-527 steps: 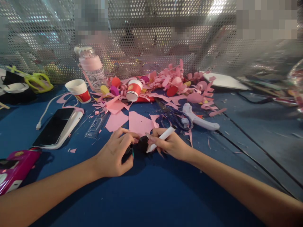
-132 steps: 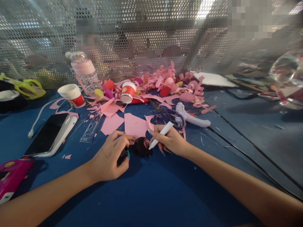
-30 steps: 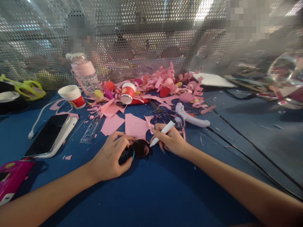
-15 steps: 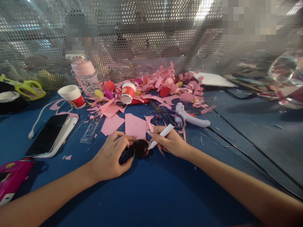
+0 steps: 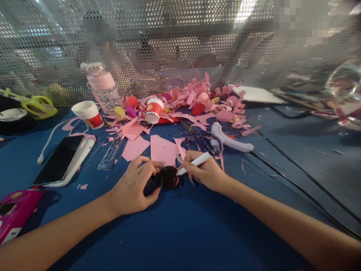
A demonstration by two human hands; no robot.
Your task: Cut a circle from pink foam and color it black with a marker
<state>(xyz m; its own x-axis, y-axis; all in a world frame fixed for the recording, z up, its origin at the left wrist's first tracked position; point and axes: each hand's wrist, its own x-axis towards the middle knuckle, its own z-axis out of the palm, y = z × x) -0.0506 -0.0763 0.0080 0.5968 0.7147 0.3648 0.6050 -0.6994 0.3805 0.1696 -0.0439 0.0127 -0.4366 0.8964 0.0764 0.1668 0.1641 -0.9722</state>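
A small rounded paper piece (image 5: 170, 177), mostly blackened with a little pink showing at its right edge, lies on the blue tabletop. My left hand (image 5: 138, 183) steadies its left side between thumb and fingers. In my right hand (image 5: 204, 168) is a white marker (image 5: 200, 159), its tip at the right edge of the piece. Just beyond lies a pink paper sheet (image 5: 163, 149) with cut edges. Dark-handled scissors (image 5: 201, 137) rest past my right hand. Dark ink marks surround the piece on the table.
A white glue gun (image 5: 234, 143) trails a black cord to the right. Pink scraps (image 5: 194, 94) pile along the perforated metal panel (image 5: 175, 45). Paper cups (image 5: 88, 114), a water bottle (image 5: 103, 88), a phone (image 5: 60, 160) and a clear stencil ruler (image 5: 110, 155) stand or lie left.
The marker has tilted lower, and its tip has shifted slightly up along the piece's right edge. My left hand stays in place. The whole view has shifted slightly.
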